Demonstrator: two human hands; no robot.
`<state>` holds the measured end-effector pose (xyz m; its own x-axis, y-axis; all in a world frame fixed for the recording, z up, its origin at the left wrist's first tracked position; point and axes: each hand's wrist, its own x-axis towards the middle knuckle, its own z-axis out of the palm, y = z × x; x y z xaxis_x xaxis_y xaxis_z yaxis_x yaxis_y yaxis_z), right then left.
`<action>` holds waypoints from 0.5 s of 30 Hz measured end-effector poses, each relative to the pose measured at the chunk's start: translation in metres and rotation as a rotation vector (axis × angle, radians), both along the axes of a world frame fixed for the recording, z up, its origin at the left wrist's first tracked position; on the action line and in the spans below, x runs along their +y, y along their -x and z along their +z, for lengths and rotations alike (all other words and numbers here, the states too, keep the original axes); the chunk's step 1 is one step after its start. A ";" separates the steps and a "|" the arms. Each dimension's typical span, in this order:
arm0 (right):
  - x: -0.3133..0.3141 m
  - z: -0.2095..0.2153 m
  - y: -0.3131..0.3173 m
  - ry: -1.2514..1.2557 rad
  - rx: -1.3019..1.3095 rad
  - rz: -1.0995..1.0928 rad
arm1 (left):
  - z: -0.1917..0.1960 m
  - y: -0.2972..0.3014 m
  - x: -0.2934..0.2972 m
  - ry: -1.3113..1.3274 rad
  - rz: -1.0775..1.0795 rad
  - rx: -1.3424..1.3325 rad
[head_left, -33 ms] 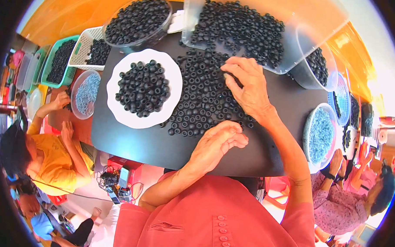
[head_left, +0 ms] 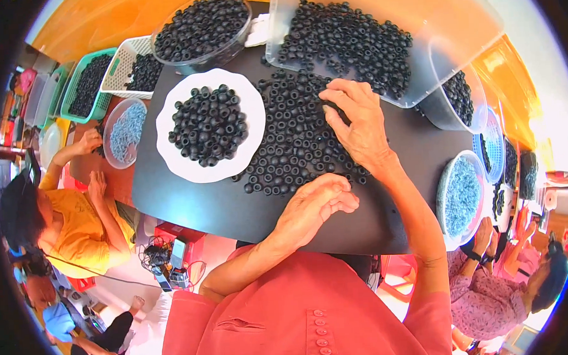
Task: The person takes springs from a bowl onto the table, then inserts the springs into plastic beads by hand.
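Small round black beads with holes (head_left: 288,130) lie spread in a thick layer on the dark tabletop (head_left: 191,209). My right hand (head_left: 359,121) is over the right side of this layer, fingers bent and thumb apart from the forefinger; I make out no bead gripped there. At the layer's near edge, my left hand (head_left: 313,204) is loosely cupped on its side, with nothing visible in it. Left of the beads stands a white scalloped plate (head_left: 251,100) with a heap of the same beads (head_left: 207,127).
Behind the spread, a clear plastic bin (head_left: 444,28) lies tipped toward it with beads inside. A round clear tub (head_left: 245,38) of beads stands far left. At right are a bucket (head_left: 476,117) and a bowl of pale blue pieces (head_left: 461,196). People sit on both sides.
The view has shifted very slightly, so the table and plate appear a little further right. Both hands keep the same pose over the beads.
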<state>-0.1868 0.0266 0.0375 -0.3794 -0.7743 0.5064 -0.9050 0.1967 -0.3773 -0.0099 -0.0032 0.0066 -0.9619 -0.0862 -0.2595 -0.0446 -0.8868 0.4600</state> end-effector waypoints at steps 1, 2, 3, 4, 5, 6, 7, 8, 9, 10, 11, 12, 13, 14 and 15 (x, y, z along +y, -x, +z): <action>-0.003 -0.004 0.001 -0.030 0.009 0.012 | -0.002 0.000 0.000 -0.008 0.005 0.034; -0.006 -0.009 0.003 -0.061 0.020 0.020 | -0.002 -0.001 0.000 -0.007 0.014 0.034; -0.007 -0.012 0.002 -0.063 0.020 0.024 | -0.002 -0.001 0.001 -0.002 0.011 0.038; -0.007 -0.015 0.001 -0.043 0.002 0.019 | -0.003 -0.001 0.001 0.001 0.006 0.042; -0.006 -0.017 0.001 -0.025 -0.017 0.012 | -0.002 -0.002 0.000 -0.002 0.002 0.044; -0.004 -0.015 -0.003 -0.031 -0.016 0.005 | -0.001 -0.003 0.000 -0.003 0.006 0.034; -0.003 -0.012 -0.010 -0.012 -0.026 0.044 | -0.001 -0.003 -0.001 -0.004 0.006 0.024; -0.001 -0.011 -0.016 0.007 -0.036 0.080 | -0.001 -0.004 -0.001 -0.011 -0.005 0.025; 0.002 -0.013 -0.018 -0.012 0.003 0.121 | -0.002 -0.004 -0.002 -0.006 0.004 0.031; 0.006 -0.015 -0.022 -0.020 -0.011 0.111 | -0.002 -0.004 -0.003 -0.002 0.012 0.037; 0.011 -0.014 -0.022 -0.022 0.014 0.092 | 0.000 -0.004 -0.003 0.003 0.010 0.013; 0.018 -0.013 -0.022 -0.026 0.038 0.069 | 0.000 -0.004 -0.002 0.000 -0.006 0.015; 0.023 -0.012 -0.022 -0.029 0.039 0.053 | 0.000 -0.003 -0.002 -0.001 -0.004 0.021; 0.028 -0.011 -0.021 0.007 -0.007 0.004 | 0.000 -0.003 -0.002 -0.001 -0.002 0.027; 0.033 -0.010 -0.020 0.043 -0.050 -0.046 | -0.002 -0.003 -0.002 0.015 -0.007 0.043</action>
<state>-0.1663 0.0597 0.0273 -0.4398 -0.7335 0.5183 -0.8750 0.2199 -0.4312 -0.0072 -0.0054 0.0049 -0.9726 -0.0834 -0.2169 -0.0304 -0.8795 0.4749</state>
